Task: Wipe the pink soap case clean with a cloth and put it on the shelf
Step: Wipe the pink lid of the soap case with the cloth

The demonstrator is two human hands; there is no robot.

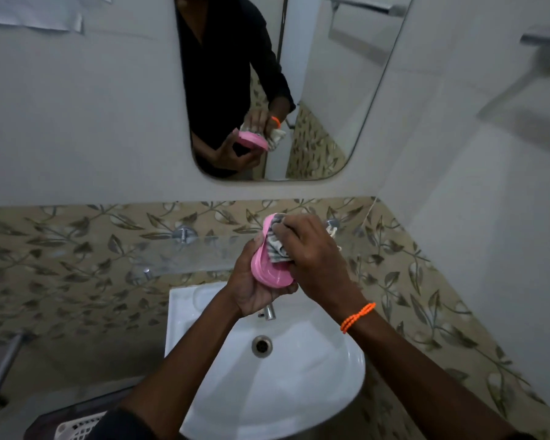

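at frame centre, our left hand (251, 287) cups the pink soap case (269, 268) over the sink (299, 392); our right hand (311, 252) pinches the cloth (277, 249) onto it. hard rubbing may knock it loose into the sink, short of the shelf (185, 252).

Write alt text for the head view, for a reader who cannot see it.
Over a white sink, the left hand holds a pink soap case while the right hand presses a striped cloth against it. Behind them, a glass shelf on a leaf-patterned wall; a mirror above.
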